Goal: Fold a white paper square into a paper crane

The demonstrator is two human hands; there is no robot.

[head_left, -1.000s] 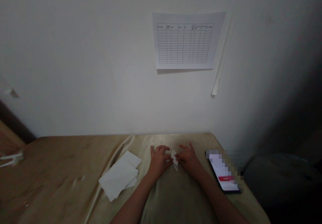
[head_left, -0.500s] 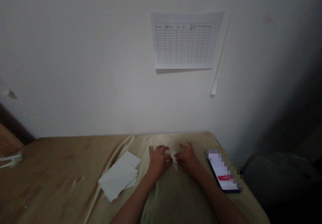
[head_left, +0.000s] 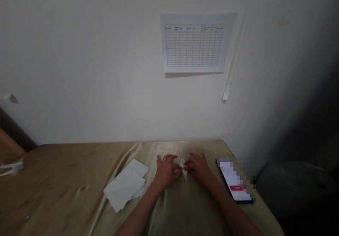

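Note:
A small folded white paper [head_left: 184,173], narrow and pointed at both ends, lies on the cloth-covered table between my hands. My left hand [head_left: 166,170] pinches its left edge between thumb and index finger, with the other fingers raised and spread. From the other side, the fingertips of my right hand [head_left: 198,167] grip the right edge, one finger sticking up. The fingertips hide part of the folds. Left of my left forearm lies a loose stack of white paper sheets [head_left: 127,184].
A phone [head_left: 235,183] with a lit, partly blurred screen lies near the right edge of the table [head_left: 66,179]. A printed grid sheet [head_left: 194,45] hangs on the wall behind. A white strip [head_left: 12,169] sits at far left.
My right hand's fingers have shifted very slightly around the folded paper. The paper stays in the same place between both hands, and the view has barely moved.

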